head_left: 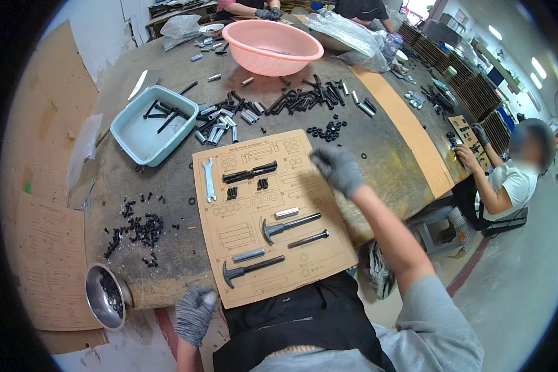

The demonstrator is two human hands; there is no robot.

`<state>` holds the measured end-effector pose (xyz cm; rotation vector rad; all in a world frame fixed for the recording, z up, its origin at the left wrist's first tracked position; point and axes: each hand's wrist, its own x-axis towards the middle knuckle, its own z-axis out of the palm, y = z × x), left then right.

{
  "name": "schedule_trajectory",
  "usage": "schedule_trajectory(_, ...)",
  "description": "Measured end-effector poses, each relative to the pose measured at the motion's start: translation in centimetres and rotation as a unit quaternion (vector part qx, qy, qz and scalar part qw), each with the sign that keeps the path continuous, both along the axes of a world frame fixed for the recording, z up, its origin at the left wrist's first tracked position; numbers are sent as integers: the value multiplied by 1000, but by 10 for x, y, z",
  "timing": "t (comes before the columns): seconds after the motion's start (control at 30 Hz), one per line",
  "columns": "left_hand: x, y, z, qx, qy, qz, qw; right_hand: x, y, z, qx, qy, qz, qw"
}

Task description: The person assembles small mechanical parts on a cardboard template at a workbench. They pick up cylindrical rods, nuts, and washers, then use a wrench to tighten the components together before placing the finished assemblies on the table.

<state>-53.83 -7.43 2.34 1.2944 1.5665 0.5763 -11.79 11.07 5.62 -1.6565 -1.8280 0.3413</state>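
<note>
Head view. A tan cardboard template sheet lies flat on the surface, its near edge overhanging toward the person's dark apron. The sheet is printed with outlines and carries parts: a small flat silver wrench at upper left, two black rods side by side near the top, a clump of short black screws, two black T-headed bolts, one mid-sheet and one lower, a plain black bolt, and two short silver sleeves.

Right hand, in a grey knit glove, hovers over the upper right corner of the sheet, fingers curled downward; whether it pinches anything I cannot tell. Left hand, also gloved, hangs below the surface's near edge, loosely curled beside a round steel bowl holding dark small parts; I cannot tell if it grips anything.

The surface is worn, dark and mottled. Left of the sheet: a scatter of small black screws. Beyond it: a pale blue rectangular plastic tray with a few black rods, a mixed heap of silver sleeves and black bolts, a cluster of black washers, and a round pink plastic basin.

Open room: bare surface between the sheet's right edge and a tan cardboard strip. Another person sits at the far right.
</note>
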Motion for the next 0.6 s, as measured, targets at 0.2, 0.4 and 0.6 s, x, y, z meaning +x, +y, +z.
schedule_trajectory(0.2, 34, -17, 13, -45, -74, 40, 995, 17, 124, -29, -130, -272, -27, 953)
schedule_trajectory(0.4, 31, -26, 12, -68, -78, 84, 991, 15, 136, -17, -148, -254, 29, 955)
schedule_trajectory(0.6, 21, -5, 21, -147, -169, 77, 972, 17, 135, -16, -191, -237, -32, 952)
